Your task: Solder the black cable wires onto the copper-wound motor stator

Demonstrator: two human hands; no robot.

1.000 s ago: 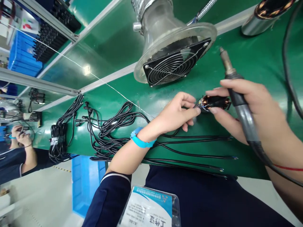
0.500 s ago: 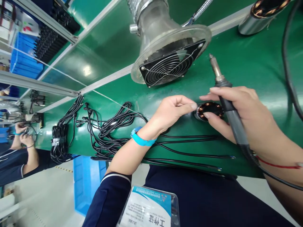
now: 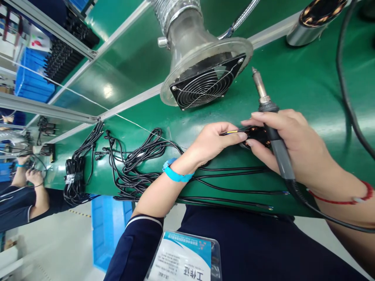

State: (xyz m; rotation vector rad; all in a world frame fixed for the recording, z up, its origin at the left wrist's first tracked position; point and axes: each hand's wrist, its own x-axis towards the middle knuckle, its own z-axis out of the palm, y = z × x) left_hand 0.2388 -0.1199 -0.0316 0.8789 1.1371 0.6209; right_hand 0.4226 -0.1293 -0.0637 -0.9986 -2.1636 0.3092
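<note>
My right hand is closed around a soldering iron, whose metal tip points up and away from me. The thumb and fingertips of that hand reach past the handle to the sides of a small motor stator with copper windings, partly hidden behind them. My left hand pinches thin wires, one yellow and others dark, at the stator's left edge. Where the wires end is hidden by my fingers. Black cables with stripped ends lie on the green bench below my hands.
A fume extractor hood with a fan grille stands ahead. A larger stator sits at upper right, near a hanging black cable. Bundled cables lie leftward, above a blue bin. Another person's hands work at far left.
Wires, one of them yellow, now show between my left fingers and over the stator, where none showed before. My right hand and the soldering iron appear slightly further left; the view has shifted a little.
</note>
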